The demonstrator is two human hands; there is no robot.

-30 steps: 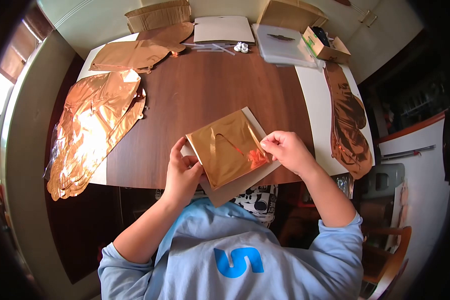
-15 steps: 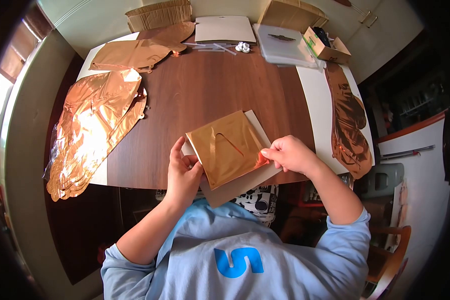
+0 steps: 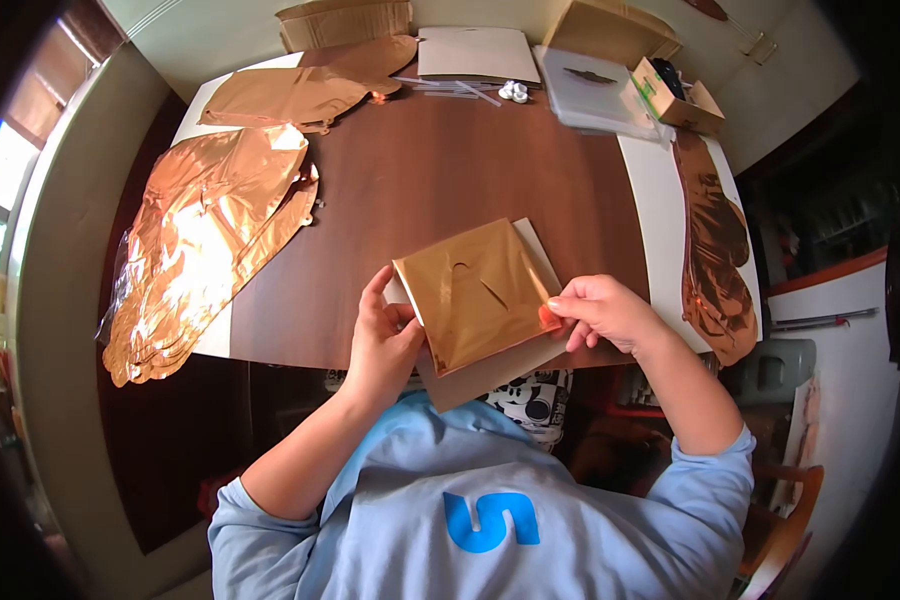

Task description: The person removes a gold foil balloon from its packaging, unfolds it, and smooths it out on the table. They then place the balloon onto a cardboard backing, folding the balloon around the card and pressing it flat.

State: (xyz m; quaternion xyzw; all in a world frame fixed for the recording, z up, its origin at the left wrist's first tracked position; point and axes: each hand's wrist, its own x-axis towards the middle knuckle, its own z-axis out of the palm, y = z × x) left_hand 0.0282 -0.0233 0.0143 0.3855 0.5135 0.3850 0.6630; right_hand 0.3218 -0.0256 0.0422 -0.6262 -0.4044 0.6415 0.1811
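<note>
A folded square of gold foil lies on a grey-beige card, tilted, over the table's front edge. My left hand holds the left side of the foil and card, its thumb and fingers closed on that edge. At the right corner, my right hand pinches the foil between thumb and fingers. Part of the card is hidden beneath the foil.
Large crumpled copper foil shapes lie on the table at left, another at right. Along the back are a white board, clear strips, small white pieces, a plastic-covered stack and a small box.
The whole view has shifted, so the table's things appear farther right. Both hands still hold the foil and card, and my right hand's lower fingers look slightly more spread.
</note>
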